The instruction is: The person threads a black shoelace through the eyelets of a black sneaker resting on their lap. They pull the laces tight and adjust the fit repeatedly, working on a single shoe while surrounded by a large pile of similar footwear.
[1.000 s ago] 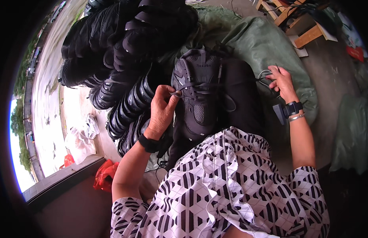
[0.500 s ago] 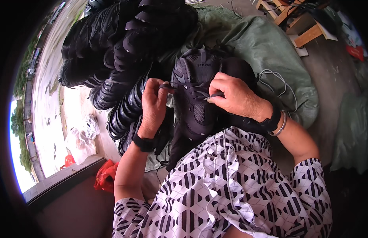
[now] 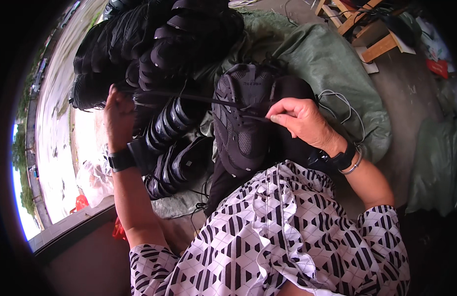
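Item: one dark shoe (image 3: pixel 243 140), centre of the frame. Item: its lace (image 3: pixel 189 97), now stretched long toward mid-left. Our left hand (image 3: pixel 119 116) has swung out from beside the shoe, grip closed on the lace. Our right hand (image 3: pixel 302 123), right of centre, pinches a shorter strand (image 3: pixel 255 118). Effect, we judge: slack drawn out.

You've got room right of your right hand (image 3: pixel 300 121) over the green sheet (image 3: pixel 332 64), just mind the looped grey cord (image 3: pixel 343 98). Left's tighter: shoe pile (image 3: pixel 171 52), plus a taut lace (image 3: pixel 208 100) strung from your left hand (image 3: pixel 120 116) to the shoe (image 3: pixel 242 133).
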A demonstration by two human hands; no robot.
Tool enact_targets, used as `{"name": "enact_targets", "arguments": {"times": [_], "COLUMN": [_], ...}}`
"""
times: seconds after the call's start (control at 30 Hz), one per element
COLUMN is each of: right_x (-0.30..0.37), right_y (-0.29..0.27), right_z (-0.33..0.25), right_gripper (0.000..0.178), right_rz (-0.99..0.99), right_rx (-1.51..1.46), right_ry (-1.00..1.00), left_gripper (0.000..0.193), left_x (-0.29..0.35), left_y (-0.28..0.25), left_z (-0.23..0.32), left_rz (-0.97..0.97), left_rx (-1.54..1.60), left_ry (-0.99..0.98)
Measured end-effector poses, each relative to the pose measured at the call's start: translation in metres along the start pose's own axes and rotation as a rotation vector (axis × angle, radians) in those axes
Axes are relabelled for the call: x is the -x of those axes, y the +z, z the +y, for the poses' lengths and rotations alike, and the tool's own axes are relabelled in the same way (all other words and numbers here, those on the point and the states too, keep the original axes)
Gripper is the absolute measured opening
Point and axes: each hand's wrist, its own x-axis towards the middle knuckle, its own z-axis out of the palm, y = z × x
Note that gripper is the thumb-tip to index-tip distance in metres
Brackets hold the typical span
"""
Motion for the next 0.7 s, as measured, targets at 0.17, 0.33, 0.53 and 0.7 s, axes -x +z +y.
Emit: {"name": "enact_targets", "arguments": {"times": [0.17, 0.33, 0.53, 0.7], "right_x": [-0.014, 0.002, 0.018, 0.038], "right_y": [-0.003, -0.003, -0.048, -0.103], "right_z": [0.022, 0.012, 0.021, 0.024], "right_gripper": [0.015, 0.019, 0.018, 0.026], "right_rz": [0.299, 0.132, -0.194, 0.339], "right_rx": [0.048, 0.745, -0.021, -0.506], "right_ry": [-0.366, -0.399, 0.171, 0.267], "left_gripper": [0.026, 0.011, 0.015, 0.037], "left_x": [0.002, 0.012, 0.024, 0.052], "left_y": [-0.058, -0.045, -0.134, -0.099], "left_z": [0.018, -0.001, -0.047, -0.095], "left_rz": [0.041, 0.184, 0.269, 0.327], "left_rx": [-0.161, -0.267, -0.352, -0.566], "left_ry": [-0.058, -0.061, -0.287, -0.572]}}
